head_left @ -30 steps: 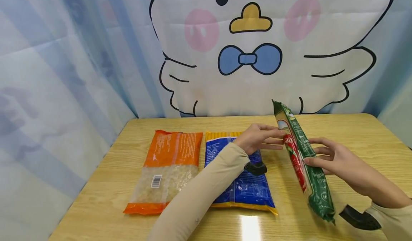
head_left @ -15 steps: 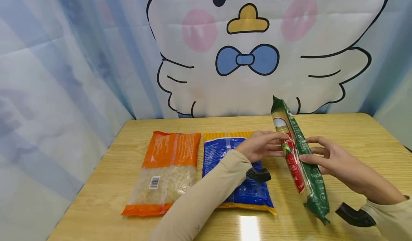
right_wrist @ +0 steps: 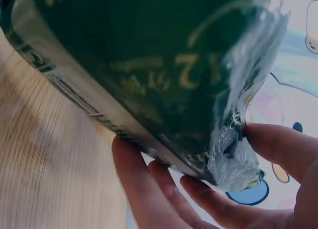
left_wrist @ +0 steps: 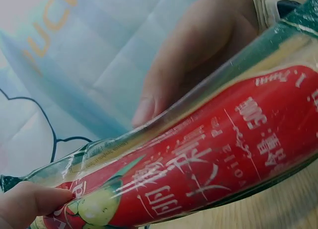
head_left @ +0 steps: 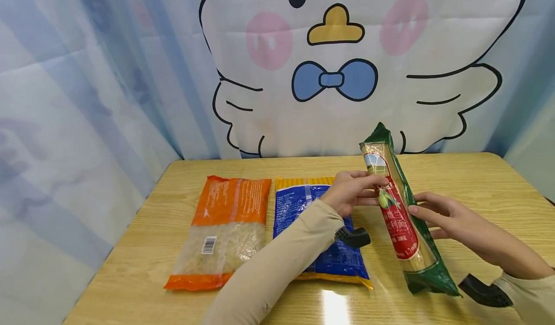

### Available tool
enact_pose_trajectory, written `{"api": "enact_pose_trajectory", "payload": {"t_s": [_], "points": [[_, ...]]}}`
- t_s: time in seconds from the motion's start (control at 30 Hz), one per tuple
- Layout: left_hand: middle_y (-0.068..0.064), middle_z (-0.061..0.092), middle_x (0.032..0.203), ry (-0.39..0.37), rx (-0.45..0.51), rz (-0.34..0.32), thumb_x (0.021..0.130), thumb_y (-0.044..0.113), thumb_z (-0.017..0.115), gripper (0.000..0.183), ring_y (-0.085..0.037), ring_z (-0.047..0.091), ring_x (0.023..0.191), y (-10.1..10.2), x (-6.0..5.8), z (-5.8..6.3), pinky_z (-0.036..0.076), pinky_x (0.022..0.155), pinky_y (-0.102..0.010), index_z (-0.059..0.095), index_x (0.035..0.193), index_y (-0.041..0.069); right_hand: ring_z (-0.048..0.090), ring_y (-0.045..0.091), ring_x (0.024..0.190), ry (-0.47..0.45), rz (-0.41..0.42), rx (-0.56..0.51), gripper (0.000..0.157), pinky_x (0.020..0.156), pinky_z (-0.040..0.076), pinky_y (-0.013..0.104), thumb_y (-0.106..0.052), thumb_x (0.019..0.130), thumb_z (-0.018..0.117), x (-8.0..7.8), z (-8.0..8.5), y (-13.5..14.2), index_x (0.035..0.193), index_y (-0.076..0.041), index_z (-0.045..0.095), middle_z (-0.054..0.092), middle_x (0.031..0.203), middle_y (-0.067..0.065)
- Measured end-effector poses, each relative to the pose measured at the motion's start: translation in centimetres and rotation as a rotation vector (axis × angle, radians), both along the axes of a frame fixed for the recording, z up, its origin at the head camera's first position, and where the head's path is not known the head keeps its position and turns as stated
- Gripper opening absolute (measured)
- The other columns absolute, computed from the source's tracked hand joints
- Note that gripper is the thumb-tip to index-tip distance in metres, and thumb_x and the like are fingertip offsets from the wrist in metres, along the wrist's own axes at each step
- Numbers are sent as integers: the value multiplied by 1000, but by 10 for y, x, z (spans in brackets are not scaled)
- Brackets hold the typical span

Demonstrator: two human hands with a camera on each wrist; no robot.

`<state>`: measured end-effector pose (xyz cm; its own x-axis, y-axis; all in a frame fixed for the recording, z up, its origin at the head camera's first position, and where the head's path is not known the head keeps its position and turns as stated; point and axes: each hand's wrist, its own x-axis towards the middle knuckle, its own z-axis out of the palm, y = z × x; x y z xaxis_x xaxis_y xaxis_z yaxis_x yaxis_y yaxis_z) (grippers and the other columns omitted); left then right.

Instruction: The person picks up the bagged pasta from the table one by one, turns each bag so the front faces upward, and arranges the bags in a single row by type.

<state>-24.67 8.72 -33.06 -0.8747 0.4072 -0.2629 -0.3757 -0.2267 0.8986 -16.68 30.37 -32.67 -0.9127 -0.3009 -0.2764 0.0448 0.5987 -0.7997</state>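
Observation:
A long spaghetti pack [head_left: 396,226], clear with green ends and a red label, leans at the right of the table. Both hands hold it. My left hand [head_left: 351,192] pinches its left edge near the upper part, thumb on the label. From the right side, my right hand [head_left: 461,223] grips its edge between thumb and fingers. The label of the pack [left_wrist: 213,164] fills the left wrist view, with the right hand [left_wrist: 203,45] behind it. Its green back [right_wrist: 144,75] shows in the right wrist view. Whether its lower end touches the table cannot be told.
An orange and clear bag [head_left: 231,228] with pale contents lies flat at the left of the wooden table [head_left: 125,262]. A blue and yellow bag [head_left: 338,257] lies beside it, partly under my left forearm. A curtain [head_left: 329,122] with a cartoon print hangs behind.
The spaghetti pack has turned about its length, so its red label now faces me instead of its green side. Both hands keep hold of it. The two bags stay in place.

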Motion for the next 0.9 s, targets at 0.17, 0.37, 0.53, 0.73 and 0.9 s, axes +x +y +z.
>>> {"api": "enact_pose_trajectory", "payload": {"t_s": [0.17, 0.37, 0.53, 0.73, 0.9], "points": [[-11, 74, 90, 21, -2, 21, 85, 9, 77, 21, -35, 74, 90, 1, 1, 3, 61, 77, -44, 70, 104, 5, 49, 46, 128, 0, -24, -12, 67, 87, 58, 46, -40, 107, 40, 1, 0, 1, 151, 7, 23, 34, 148, 36], [-11, 73, 90, 17, 19, 45, 84, 8, 77, 20, -35, 74, 88, 2, 2, 5, 62, 76, -43, 70, 103, 6, 59, 37, 119, 34, -66, -31, 68, 86, 59, 47, -39, 105, 48, 0, 6, 0, 151, 5, 23, 42, 143, 35], [-11, 73, 89, 12, 17, 60, 83, 9, 79, 23, -36, 74, 87, 4, 5, 6, 62, 75, -43, 68, 104, 6, 62, 37, 113, 101, -102, -17, 76, 83, 59, 50, -37, 100, 59, -2, 10, -6, 153, 1, 20, 45, 139, 34], [-11, 74, 90, 3, 15, 71, 83, 10, 79, 24, -37, 74, 89, 5, 8, 8, 61, 77, -45, 69, 105, 6, 63, 40, 111, 136, -101, -39, 83, 79, 61, 47, -27, 96, 67, -2, 10, -13, 152, 7, 15, 48, 134, 35], [-11, 74, 89, 12, -13, 67, 83, 16, 82, 29, -36, 74, 87, 5, 9, 10, 61, 77, -46, 66, 106, 9, 56, 52, 116, 203, -113, -17, 80, 78, 59, 52, -22, 95, 68, 0, 9, -12, 151, 6, 17, 48, 133, 36]]}}
